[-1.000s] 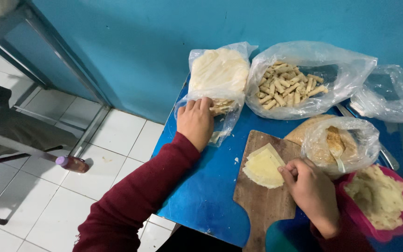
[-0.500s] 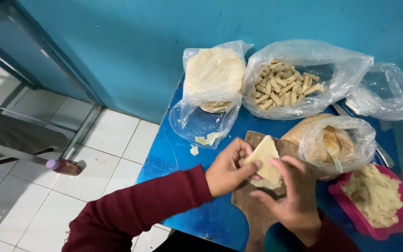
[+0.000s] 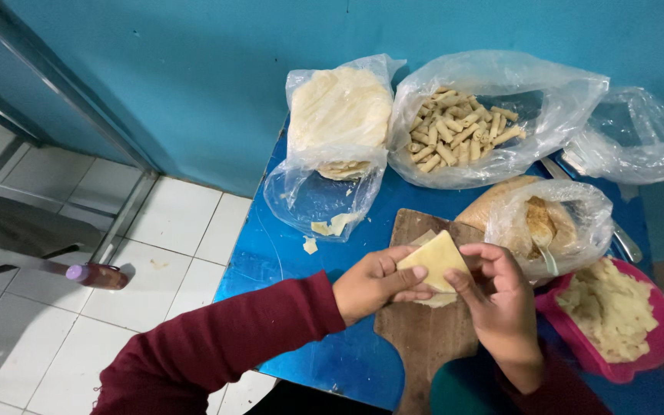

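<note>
A thin pale wrapper (image 3: 433, 260), folded to a triangle, is pinched between both hands over the wooden board (image 3: 424, 338). The left hand (image 3: 374, 283) grips its 9 o'clock edge; the right hand (image 3: 497, 296) closes on its 3 o'clock side. At 12 o'clock a bag of finished rolls (image 3: 459, 127) sits full; at 11 o'clock, stacked wrappers (image 3: 340, 111) remain; at 4 o'clock, the pink bowl (image 3: 639, 369) holds plenty of filling (image 3: 612, 307).

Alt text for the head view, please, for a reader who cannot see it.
Both hands, left hand and right hand, fold a pale dough wrapper over a wooden board on a blue table. Behind are bags of wrappers and finished rolls.
</note>
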Available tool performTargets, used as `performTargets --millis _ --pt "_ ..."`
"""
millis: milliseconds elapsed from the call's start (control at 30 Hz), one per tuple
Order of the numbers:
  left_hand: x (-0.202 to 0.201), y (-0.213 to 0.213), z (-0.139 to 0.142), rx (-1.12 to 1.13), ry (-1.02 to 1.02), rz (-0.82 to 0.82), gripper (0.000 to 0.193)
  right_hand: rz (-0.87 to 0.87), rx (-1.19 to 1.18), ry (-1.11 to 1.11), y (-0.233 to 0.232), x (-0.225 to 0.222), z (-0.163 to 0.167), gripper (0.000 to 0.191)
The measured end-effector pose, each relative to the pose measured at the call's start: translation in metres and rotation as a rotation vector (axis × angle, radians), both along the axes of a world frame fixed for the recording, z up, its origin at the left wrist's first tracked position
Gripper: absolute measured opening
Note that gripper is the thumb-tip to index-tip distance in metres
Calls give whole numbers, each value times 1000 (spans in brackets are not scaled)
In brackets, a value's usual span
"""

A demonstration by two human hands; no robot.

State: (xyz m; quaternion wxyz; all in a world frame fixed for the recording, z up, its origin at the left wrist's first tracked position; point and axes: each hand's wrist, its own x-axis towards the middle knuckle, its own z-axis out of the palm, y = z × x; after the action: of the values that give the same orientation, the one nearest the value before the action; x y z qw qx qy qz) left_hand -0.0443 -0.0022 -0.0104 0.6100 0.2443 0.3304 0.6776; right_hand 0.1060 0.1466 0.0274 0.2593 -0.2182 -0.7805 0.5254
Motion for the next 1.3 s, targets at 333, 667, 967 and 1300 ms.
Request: performTargets --millis 333,667,967,1300 --pt "3 -1 -11 141 153 46 57 83 795 3 -25 -6 34 30" --pt "13 2 -22 275 155 56 71 91 782 24 -28 -3 31 32" --pt "20 2 -33 241 193 7 81 73 724 -14 -27 -5 27 19" --pt "17 -3 -18 187 256 88 47 117 759 21 -30 -3 30 24"
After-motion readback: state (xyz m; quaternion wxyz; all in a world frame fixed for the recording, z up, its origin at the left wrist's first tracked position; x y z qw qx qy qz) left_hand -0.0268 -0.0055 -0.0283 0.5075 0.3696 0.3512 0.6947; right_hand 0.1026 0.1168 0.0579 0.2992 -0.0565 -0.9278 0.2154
